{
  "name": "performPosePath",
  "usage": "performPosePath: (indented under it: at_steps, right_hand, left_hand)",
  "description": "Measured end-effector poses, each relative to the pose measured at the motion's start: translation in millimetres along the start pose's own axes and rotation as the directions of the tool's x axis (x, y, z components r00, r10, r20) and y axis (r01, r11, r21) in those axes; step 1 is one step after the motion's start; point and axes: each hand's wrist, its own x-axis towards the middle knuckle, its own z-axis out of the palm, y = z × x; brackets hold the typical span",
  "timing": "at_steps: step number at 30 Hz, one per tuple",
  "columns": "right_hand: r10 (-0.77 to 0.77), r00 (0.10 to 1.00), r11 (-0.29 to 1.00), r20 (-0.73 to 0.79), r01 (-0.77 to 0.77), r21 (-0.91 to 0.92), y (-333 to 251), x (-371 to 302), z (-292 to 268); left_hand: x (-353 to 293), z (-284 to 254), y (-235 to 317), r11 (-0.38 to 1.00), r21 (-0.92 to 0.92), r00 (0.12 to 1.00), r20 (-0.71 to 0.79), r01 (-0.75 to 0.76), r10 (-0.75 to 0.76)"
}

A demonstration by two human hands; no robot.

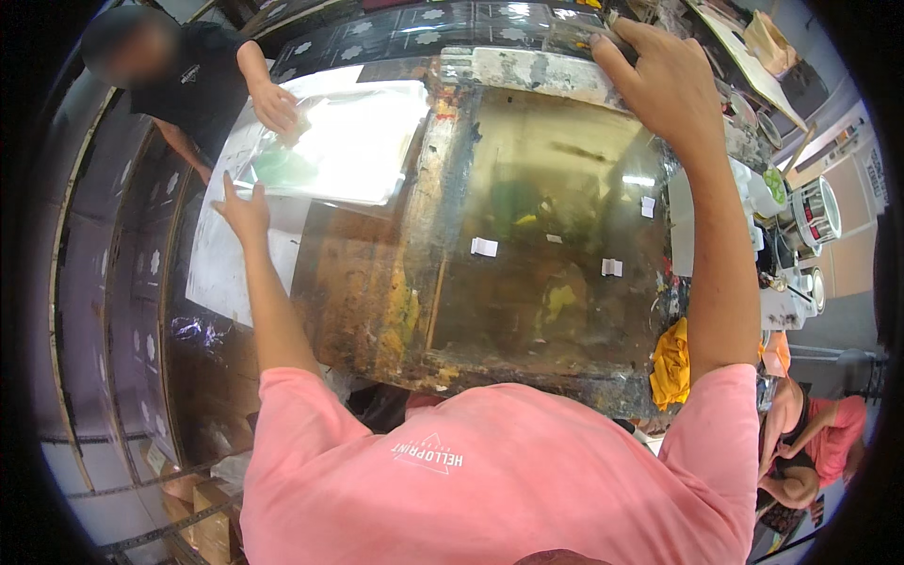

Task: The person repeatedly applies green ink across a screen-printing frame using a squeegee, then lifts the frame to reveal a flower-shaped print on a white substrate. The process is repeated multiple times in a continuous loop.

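Note:
My left hand (247, 212) has its fingers spread at the lower left corner of a glossy clear sheet (377, 174) lying over white paper (215, 254). A pale green patch shows under the sheet beside my fingertips. Far off to the right, my right hand (659, 80) reaches past the paint-stained frame bar (527, 71). Its thumb and fingers bend around something greyish at the back edge; what it is I cannot make out. Between my arms lies a shiny, stained glass-like panel (518, 311) with several small white tabs on it.
Across the table at left, a co-worker's hand (273, 105) rests over the sheet. A yellow cloth (670, 363) hangs at the panel's right corner. Tubs and cans (815, 212) crowd the right side. Racks (113, 282) stand at left; another person (815, 433) crouches at lower right.

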Motion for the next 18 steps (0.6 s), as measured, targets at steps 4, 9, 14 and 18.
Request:
performPosePath:
  at_steps: [4,9,14,18]
  right_hand:
    - [-0.013,0.999,1.0,-0.05,0.014,0.019,-1,-2,1]
    - [-0.004,1.0,1.0,0.003,0.004,0.009,-1,2,-2]
    - [-0.022,0.999,1.0,-0.037,0.022,0.011,-1,-7,3]
    - [-0.05,0.994,0.999,-0.097,0.052,0.017,1,-11,10]
  left_hand:
    - [-48,-5,40,0.93,0.003,0.93,0.031,-0.368,0.367]
    - [-92,-12,103,0.719,0.033,0.636,0.496,-0.694,0.591]
    - [-96,-15,116,0.826,0.023,0.625,0.666,-0.563,0.408]
    - [-78,-7,111,0.874,-0.05,0.579,0.73,-0.484,0.363]
